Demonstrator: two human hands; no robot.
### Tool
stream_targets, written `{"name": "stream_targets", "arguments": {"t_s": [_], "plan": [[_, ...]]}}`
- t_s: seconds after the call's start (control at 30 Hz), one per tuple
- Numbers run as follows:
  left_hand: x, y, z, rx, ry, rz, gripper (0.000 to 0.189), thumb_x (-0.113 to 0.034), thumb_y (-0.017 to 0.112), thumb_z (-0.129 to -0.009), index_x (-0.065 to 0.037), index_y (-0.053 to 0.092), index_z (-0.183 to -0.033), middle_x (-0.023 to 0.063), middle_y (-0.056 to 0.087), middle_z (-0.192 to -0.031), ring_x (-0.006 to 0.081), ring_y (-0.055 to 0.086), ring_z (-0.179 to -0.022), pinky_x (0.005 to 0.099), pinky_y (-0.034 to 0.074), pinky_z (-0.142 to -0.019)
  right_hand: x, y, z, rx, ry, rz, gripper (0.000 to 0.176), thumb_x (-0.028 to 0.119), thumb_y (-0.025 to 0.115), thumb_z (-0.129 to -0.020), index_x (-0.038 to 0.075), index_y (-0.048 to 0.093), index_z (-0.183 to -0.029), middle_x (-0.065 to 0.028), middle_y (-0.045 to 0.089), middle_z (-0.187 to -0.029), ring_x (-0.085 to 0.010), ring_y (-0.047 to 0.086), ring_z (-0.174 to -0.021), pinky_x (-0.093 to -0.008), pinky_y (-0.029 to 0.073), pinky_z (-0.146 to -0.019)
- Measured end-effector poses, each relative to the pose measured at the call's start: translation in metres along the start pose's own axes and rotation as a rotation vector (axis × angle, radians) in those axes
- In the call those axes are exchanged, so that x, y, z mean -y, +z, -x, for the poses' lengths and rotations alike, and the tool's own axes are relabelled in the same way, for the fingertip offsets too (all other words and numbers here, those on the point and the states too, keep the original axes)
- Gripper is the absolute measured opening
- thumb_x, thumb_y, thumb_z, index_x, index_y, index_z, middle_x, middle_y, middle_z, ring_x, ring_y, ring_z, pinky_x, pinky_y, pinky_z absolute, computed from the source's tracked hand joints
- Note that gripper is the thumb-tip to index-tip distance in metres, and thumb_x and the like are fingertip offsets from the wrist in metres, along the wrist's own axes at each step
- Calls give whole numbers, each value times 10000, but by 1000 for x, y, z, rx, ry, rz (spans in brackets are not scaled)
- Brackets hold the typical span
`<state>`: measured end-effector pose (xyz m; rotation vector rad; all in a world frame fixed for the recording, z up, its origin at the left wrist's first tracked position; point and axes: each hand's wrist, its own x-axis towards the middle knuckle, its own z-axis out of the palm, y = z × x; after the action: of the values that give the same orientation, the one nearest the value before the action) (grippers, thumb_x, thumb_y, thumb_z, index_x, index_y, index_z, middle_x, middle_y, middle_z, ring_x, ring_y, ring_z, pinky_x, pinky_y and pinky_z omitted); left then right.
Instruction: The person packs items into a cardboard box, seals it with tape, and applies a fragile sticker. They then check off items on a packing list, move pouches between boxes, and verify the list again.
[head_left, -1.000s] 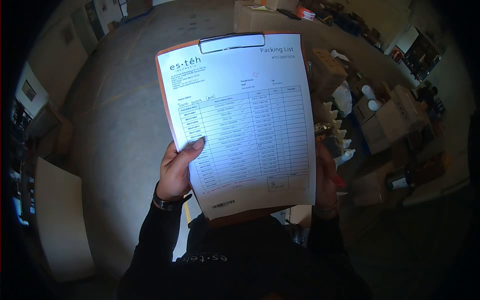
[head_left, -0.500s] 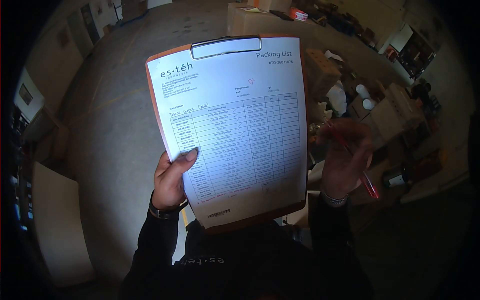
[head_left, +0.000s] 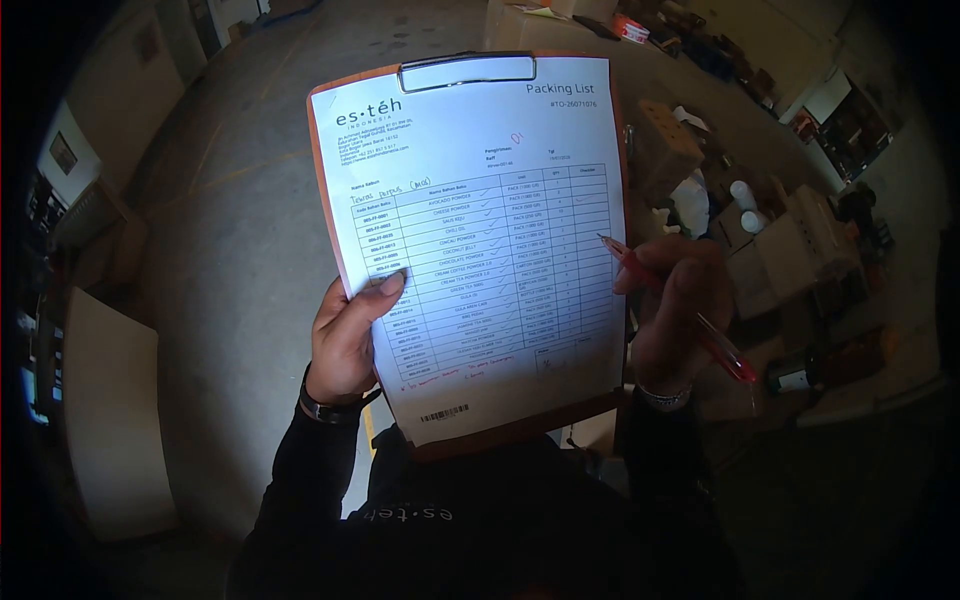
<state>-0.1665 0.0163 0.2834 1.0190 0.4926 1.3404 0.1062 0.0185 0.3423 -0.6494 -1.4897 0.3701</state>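
The left hand (head_left: 345, 345) holds up a clipboard (head_left: 470, 250) whose sheet (head_left: 480, 300) reads "es·téh INDONESIA" and "Packing List", while the right hand (head_left: 670, 310) pinches a red pen (head_left: 680, 310), tip at the sheet's right edge.

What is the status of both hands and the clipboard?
Left hand grips clipboard, thumb on packing list. Right hand holds red pen, tip at the sheet's right edge. List otherwise uncovered.

Red pen (head_left: 672, 300), orange clipboard (head_left: 322, 190), white gridded sheet (head_left: 480, 250).
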Motion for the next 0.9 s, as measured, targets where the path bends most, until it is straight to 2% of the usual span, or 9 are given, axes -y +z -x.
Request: {"name": "stream_targets", "arguments": {"t_s": [0.2,0.6,0.9], "plan": [[-6,4,-3,-4,8,-23,376,-164,514,-987,25,536,-1311,176,672,-1163,245,682,-1015,379,525,-867,-2,1,4,19,40,-7,232,230,533,-1010,5,566,-966,-72,625,-749,-96,575,-661,-262,466,-631],[-9,8,-6,1,-1,-30,391,-170,518,-974,37,526,-1305,179,669,-1153,248,684,-1001,377,531,-861,-3,-3,5,122,10,-42,157,148,584,-985,-5,597,-1019,-99,657,-812,-110,637,-751,-263,517,-675],[-8,4,-3,-43,-7,-11,388,-157,516,-971,45,518,-1303,177,664,-1155,241,680,-1007,369,528,-871,2,0,8,100,50,-58,149,134,586,-982,-9,600,-1022,-102,667,-816,-115,643,-755,-267,516,-677]]}}
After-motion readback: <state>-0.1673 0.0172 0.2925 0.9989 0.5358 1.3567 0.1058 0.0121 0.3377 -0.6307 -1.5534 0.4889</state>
